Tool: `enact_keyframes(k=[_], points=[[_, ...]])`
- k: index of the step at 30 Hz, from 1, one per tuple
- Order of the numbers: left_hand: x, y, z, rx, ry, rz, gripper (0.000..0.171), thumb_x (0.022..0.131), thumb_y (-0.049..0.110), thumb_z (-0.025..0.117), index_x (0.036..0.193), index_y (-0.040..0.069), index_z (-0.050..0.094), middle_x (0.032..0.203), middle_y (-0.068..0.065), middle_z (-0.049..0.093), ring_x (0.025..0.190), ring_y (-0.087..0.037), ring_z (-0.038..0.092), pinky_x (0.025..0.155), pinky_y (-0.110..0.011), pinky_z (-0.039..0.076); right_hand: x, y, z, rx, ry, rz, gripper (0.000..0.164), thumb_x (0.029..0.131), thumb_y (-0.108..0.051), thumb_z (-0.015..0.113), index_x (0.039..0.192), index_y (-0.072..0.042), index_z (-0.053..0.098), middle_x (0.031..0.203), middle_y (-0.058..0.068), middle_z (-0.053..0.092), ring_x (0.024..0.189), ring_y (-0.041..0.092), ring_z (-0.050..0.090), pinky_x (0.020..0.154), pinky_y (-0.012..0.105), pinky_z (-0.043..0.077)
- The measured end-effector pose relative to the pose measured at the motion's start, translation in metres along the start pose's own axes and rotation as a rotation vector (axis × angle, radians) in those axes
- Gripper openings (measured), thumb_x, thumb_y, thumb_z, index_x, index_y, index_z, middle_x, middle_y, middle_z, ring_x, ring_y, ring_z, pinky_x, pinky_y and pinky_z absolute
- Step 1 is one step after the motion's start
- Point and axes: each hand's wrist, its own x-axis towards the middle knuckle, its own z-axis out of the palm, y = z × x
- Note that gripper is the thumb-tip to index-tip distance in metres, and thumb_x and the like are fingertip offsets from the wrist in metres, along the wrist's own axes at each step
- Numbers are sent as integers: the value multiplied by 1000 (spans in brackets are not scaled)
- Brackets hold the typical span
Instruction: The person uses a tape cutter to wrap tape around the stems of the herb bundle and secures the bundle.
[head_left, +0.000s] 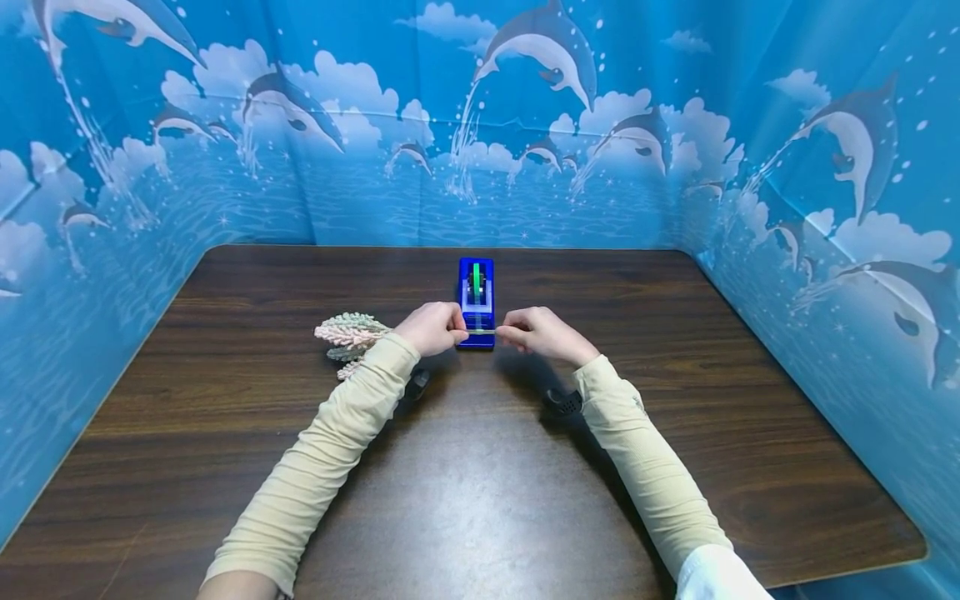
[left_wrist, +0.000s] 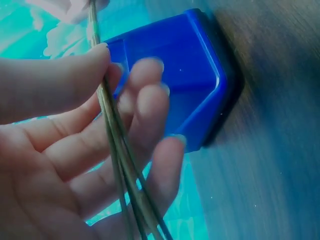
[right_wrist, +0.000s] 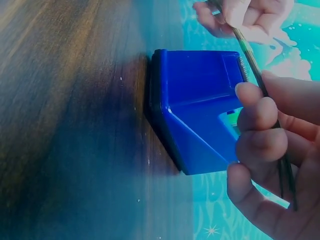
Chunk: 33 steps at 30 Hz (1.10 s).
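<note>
In the head view a bunch of artificial flowers [head_left: 352,336], pale pink and grey-green, lies sideways with its heads to the left. My left hand [head_left: 431,327] pinches its thin stems [left_wrist: 131,177] between thumb and index finger. Farther along, the right hand [head_left: 546,333] pinches the stem ends, which stick out past its fingers in the right wrist view. Between the hands, a bright green band [right_wrist: 244,46] shows on the stems. A blue tape dispenser [head_left: 486,317] with a green roll [head_left: 476,279] stands just beyond and below the stems; its toothed edge shows in the right wrist view.
The dark wooden table [head_left: 465,467] reaches back to a blue curtain [head_left: 360,200] printed with dolphins, which hangs along the back and sides. Dark wrist-worn devices [head_left: 564,402] sit under both forearms.
</note>
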Motion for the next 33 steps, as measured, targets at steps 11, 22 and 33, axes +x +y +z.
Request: enact_keyframes(k=[11, 22, 33], points=[[1, 0, -1, 14, -30, 25, 20, 95, 13, 57, 92, 1, 73, 71, -5, 70, 71, -15, 61, 76, -31, 48, 1, 1, 0, 2, 33, 25, 24, 97, -23, 58, 91, -1, 65, 70, 8, 60, 59, 12, 52, 57, 25, 44], [1, 0, 4, 46, 60, -19, 12, 88, 12, 64, 87, 5, 73, 82, -6, 74, 77, -19, 63, 76, -35, 49, 1, 2, 4, -4, -19, 51, 37, 102, -27, 49, 89, 0, 70, 61, -1, 54, 53, 10, 48, 55, 24, 39], [-2, -3, 0, 55, -65, -123, 35, 100, 26, 49, 84, 4, 72, 70, -4, 71, 72, -17, 62, 77, -34, 48, 1, 4, 4, -33, 79, 3, 25, 97, -24, 59, 88, -3, 70, 71, 6, 64, 62, 11, 54, 60, 25, 45]])
